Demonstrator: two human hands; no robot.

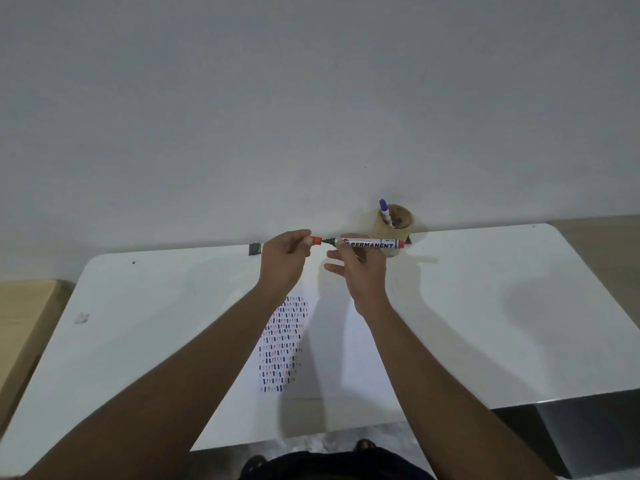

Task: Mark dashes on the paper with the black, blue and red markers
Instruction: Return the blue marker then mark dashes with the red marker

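Note:
My right hand (356,265) holds a red marker (372,243) level above the table, its white barrel printed PERMANENT and its dark tip bare, pointing left. My left hand (284,259) pinches the red cap (314,240) just off that tip; cap and tip are a small gap apart. Below my hands lies the white paper (332,344), its left part filled with rows of short black, blue and red dashes (282,344). A blue marker (384,209) stands in a tan round holder (396,221) behind my right hand.
The white table (485,306) runs up to a plain wall. A small dark clip (254,248) sits at the table's back edge. A wooden surface (24,317) adjoins on the left. A scrap of tape (82,318) lies at the table's left side.

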